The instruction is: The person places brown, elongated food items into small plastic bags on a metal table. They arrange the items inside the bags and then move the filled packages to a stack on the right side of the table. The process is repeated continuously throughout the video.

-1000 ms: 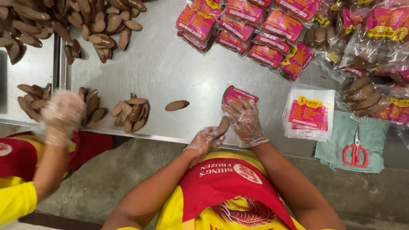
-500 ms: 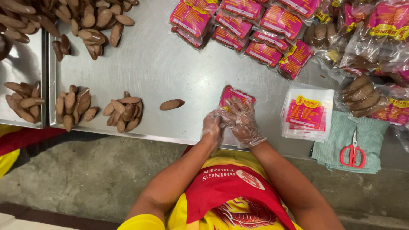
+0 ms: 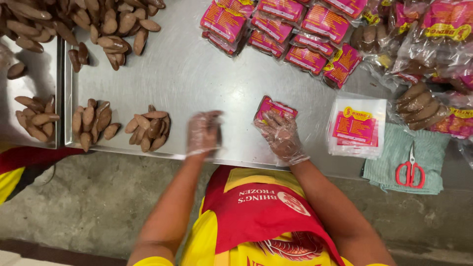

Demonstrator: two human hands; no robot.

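Food-packing workshop: steel table [image 3: 197, 74], brown pastries [image 3: 148, 128], pink packets [image 3: 290, 24].

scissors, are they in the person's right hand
No, the red-handled scissors lie on the green cloth off to the side, while the gloved right hand rests on a pink packet.
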